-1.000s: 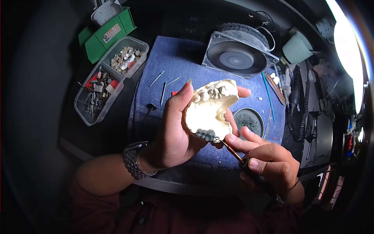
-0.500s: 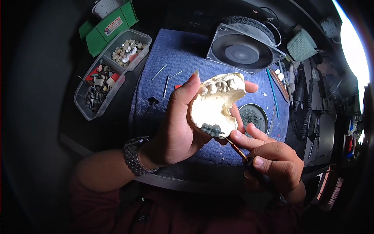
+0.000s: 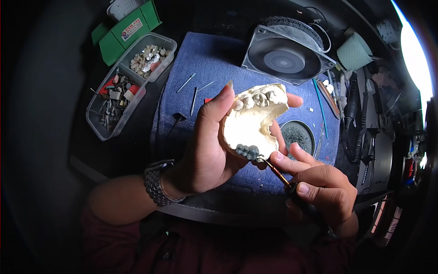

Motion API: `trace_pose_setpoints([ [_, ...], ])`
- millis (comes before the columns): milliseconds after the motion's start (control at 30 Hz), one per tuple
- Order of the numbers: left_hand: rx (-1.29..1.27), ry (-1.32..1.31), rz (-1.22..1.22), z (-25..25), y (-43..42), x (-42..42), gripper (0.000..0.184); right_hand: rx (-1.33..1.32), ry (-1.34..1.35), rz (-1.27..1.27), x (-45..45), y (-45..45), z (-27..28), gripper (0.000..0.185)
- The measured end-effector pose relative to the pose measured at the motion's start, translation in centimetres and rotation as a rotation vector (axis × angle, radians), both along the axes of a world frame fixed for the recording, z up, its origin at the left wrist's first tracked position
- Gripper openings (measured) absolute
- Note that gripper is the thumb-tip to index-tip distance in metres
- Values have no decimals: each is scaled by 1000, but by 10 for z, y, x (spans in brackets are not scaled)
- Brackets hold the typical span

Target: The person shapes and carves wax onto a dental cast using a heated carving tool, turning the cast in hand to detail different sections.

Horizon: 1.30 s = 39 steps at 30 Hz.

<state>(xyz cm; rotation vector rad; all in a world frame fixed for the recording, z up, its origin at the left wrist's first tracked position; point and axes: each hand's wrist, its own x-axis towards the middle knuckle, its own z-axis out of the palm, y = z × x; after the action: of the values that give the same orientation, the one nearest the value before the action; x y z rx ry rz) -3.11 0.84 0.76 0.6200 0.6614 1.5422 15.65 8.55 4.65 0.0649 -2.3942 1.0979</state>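
My left hand (image 3: 211, 141) is closed around a cream plaster dental model (image 3: 244, 124), its thumb along the left edge and fingers behind. Dark grey-green wax teeth (image 3: 247, 151) sit along the model's lower edge; pale plaster teeth line its top. My right hand (image 3: 325, 187) grips a thin wax carving tool (image 3: 279, 174) like a pen, with a dark handle and coppery shank. The tool's tip is at the model's lower rim, just right of the wax teeth; whether it touches cannot be made out. My right fingertips are close beside the model.
A blue towel (image 3: 182, 57) lies below. On it are a round dish of dark shavings (image 3: 312, 137), a square fan (image 3: 285, 59) and slim burs (image 3: 186, 83). A divided plastic box (image 3: 119, 130) stands left, a green box (image 3: 130, 36) behind it. A handpiece (image 3: 351, 102) lies right.
Both hands, the dental model and the tool are almost still. The background has shifted very slightly in view.
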Motion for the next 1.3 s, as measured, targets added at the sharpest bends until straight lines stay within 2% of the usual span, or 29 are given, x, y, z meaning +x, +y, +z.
trace_pose_setpoints([
  [200,17,33,10,0,1,0,90,-55,29,-17,3,0,0,38],
  [333,63,-77,-47,-5,1,-3,90,-23,262,-208,4,-1,-4,37],
  [433,59,-175,-44,-6,1,-3,90,219,172,-500,5,14,1,14],
  [467,48,-186,-31,-7,2,-3,90,245,23,-585,4,17,6,9],
  [533,8,-256,1,-4,1,-2,87,199,-247,-729,-1,17,14,17],
  [700,32,-193,-19,-10,2,-6,88,125,-392,-669,-2,22,2,16],
  [733,-32,-58,12,-7,1,-6,92,96,-433,-658,-2,22,1,16],
  [833,3,-178,-130,-14,2,-9,93,152,-292,-692,-3,21,11,16],
  [900,-100,-216,-158,-8,-1,-8,93,-69,-38,-769,9,19,11,15],
  [967,-198,-266,-179,-3,-1,-6,93,-178,199,-623,16,18,10,29],
  [1000,-221,-201,-192,-2,-1,-6,85,-113,219,-556,13,18,7,41],
  [1067,-274,-309,-234,-4,-2,-6,78,-90,247,-375,9,16,-3,47],
  [1167,-287,-315,-258,-1,-1,-3,75,-30,226,-141,1,11,-2,40],
  [1300,-291,-339,-309,-9,-1,-3,77,76,146,-57,-3,12,-6,39],
])
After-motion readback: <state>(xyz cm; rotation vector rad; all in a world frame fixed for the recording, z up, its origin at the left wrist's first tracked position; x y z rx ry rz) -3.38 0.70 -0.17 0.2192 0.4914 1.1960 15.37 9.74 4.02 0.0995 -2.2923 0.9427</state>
